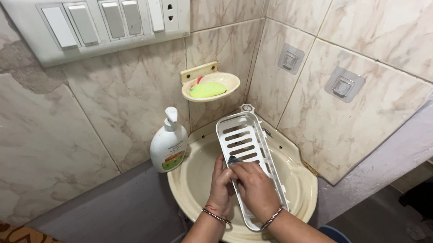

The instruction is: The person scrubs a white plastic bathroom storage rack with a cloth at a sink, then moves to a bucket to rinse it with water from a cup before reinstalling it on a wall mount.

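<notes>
- Basin (297, 186): cream, corner-mounted; catches runoff beneath the rack
- Rack (243, 138): white, slotted, tilted over the basin, its face exposed for scrubbing
- Left hand (221, 184): clamped on the rack's edge, steadying it
- Right hand (256, 186): closed on a dark scrubber (234, 160), pressed to the slats

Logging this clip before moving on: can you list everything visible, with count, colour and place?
slotted rack: one, white, held over the basin
scrub pad: one, dark, on the rack under the fingers
basin: one, cream, in the corner
pump bottle: one, white, basin's left edge
soap dish: one, cream, on the wall, holding green soap
switch panel: one, white, upper left
adhesive hooks: two, clear, right wall
left hand: steadies the rack
right hand: on the pad
</notes>
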